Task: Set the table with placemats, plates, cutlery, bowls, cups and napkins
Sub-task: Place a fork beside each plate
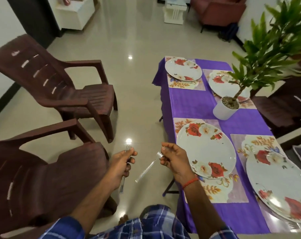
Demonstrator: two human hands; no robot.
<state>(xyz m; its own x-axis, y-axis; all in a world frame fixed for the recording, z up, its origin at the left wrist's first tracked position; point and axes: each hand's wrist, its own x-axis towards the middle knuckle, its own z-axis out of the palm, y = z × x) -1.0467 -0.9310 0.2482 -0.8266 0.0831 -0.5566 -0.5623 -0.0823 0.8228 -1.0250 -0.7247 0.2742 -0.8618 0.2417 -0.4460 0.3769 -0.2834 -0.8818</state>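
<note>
- The left hand [122,163] is curled round a fork [122,184]. The tines stick up past the fingers and the handle hangs down below the palm. Whether it holds more than one piece I cannot tell.
- The right hand [173,159] pinches what looks like a spoon [146,171] by its bowl end between thumb and fingertips. The handle slants down and to the left, into the gap between the two hands.
- Both hands and their cutlery are over the floor, just off the near left edge of the table and not touching it.
- A red thread [190,182] circles the right wrist, and a blue plaid shirt [154,225] shows at the bottom of the view.
- The table wears a purple cloth [189,104] with four floral placemats on it, two on each long side.
- The nearest left placemat [220,192] carries a rose-patterned plate [206,149], whose rim lies just beside the right hand.
- The near right placemat [249,144] carries a second plate [275,178].
- The far left placemat [186,84] holds a third plate [183,69].
- The far right placemat [246,104] holds a fourth plate [220,85], partly hidden by the plant.
- A white pot [222,112] with a leafy green plant stands on the cloth between the far and near settings, toward the right side.
- Two dark brown plastic chairs [60,87] [42,169] stand on the tiled floor to the left, well apart from the table.
</note>
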